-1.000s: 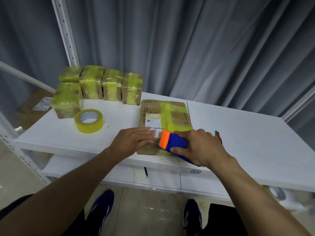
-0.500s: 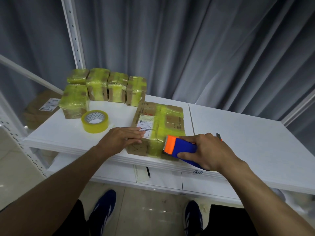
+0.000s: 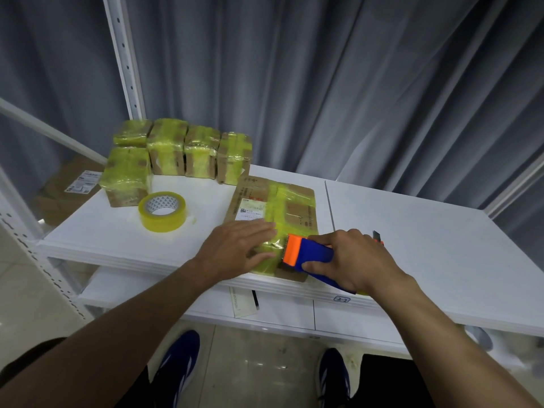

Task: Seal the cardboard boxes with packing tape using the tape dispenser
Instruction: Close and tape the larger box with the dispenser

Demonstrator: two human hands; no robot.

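Observation:
A flat cardboard box point(image 3: 297, 201) with a white label and yellow tape strips lies at the front of the white table point(image 3: 426, 240). My left hand point(image 3: 238, 248) presses flat on its near left part, fingers straight. My right hand point(image 3: 350, 263) grips a blue tape dispenser point(image 3: 312, 254) with an orange head, held against the box's near right edge. Its tape roll is hidden by my hand.
Several small boxes wrapped in yellow tape point(image 3: 179, 151) stand at the table's back left. A loose yellow tape roll point(image 3: 162, 211) lies in front of them. A utility knife point(image 3: 378, 236) peeks out behind my right hand. A white shelf post point(image 3: 123, 57) rises at left.
The box has shifted and turned slightly under my left hand. My left hand has slid toward the near edge, and the dispenser sits a little closer to the box's near right corner.

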